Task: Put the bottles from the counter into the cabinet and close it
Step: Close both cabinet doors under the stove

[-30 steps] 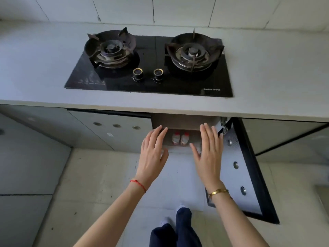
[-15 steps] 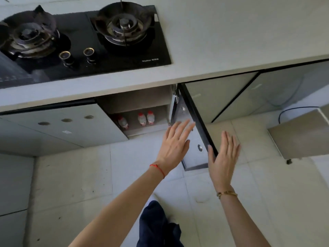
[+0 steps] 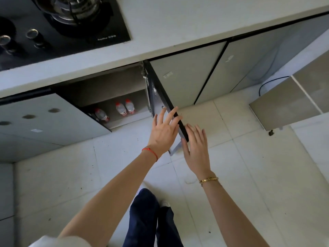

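Under the counter, cabinet [image 3: 114, 90]: it stands open, just right of the stove [image 3: 58, 24], so its shelf can be seen from above.
Bottles [image 3: 122, 108]: three with red caps stand upright on the shelf, two close together on the right and one more to the left and nearer; a fourth dark shape at the left edge I cannot tell. They sit well back from the front edge, probably so that the door passes without touching them.
Counter [image 3: 178, 24]: no bottle is visible on the part that shows, so the putting-in step looks finished, as I judge.
Door [image 3: 167, 106]: it swings out toward the near side, seen almost edge-on, hinged at the right of the opening.
Left hand [image 3: 164, 132]: empty, fingers spread wide, on the inner side of the door; touching or only in front of it I cannot tell.
Right hand [image 3: 196, 148]: empty, flat and open, just beside the near end of the door on its outer side, well placed to push it leftward.
Step in hand: closing, I think; the left hand should leave the gap first, otherwise fingers may be pinched.
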The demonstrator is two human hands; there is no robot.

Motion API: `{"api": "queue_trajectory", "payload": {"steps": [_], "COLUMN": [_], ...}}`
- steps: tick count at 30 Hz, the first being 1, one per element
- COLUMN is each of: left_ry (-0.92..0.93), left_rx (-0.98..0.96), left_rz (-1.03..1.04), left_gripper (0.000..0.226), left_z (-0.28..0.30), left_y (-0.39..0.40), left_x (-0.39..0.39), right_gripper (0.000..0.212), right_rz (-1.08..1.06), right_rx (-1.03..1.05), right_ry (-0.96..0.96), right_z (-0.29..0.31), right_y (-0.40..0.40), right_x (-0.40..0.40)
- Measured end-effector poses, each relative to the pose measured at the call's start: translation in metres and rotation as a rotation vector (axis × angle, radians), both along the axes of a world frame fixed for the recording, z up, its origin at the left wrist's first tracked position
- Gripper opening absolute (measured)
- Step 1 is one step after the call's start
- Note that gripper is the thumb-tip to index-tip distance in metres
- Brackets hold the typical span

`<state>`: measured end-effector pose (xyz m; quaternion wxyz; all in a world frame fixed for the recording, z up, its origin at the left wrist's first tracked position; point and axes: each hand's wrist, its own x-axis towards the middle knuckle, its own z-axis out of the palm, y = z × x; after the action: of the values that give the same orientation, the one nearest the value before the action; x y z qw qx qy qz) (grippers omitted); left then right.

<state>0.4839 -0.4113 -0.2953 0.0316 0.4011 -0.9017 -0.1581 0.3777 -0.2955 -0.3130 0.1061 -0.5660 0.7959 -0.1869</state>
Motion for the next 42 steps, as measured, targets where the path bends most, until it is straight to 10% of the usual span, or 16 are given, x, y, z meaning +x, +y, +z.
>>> {"api": "queue_trajectory", "payload": {"steps": [11, 26, 42], "left_ry": [0.025, 0.623, 0.493], "left_rx": [-0.052, 0.049, -0.334], "left_rz": [0.09, 0.694, 0.724], "left_gripper": [0.045, 0.043, 0.071], "left_z": [-0.01, -0.089, -0.178], "left_y": [0.008, -0.009, -0.177], "left_x": [0.074, 0.232, 0.292], "right_gripper": [0.054, 0.054, 0.058], "right_rz": [0.324, 0.659, 0.539], "right_rx": [0.065, -0.187, -0.706], "right_ry": [-0.047, 0.075, 0.295], "right_z": [-0.002, -0.041, -0.114], "right_y": [-0.001, -0.131, -0.316], "right_x": [0.044, 0.168, 0.258]}}
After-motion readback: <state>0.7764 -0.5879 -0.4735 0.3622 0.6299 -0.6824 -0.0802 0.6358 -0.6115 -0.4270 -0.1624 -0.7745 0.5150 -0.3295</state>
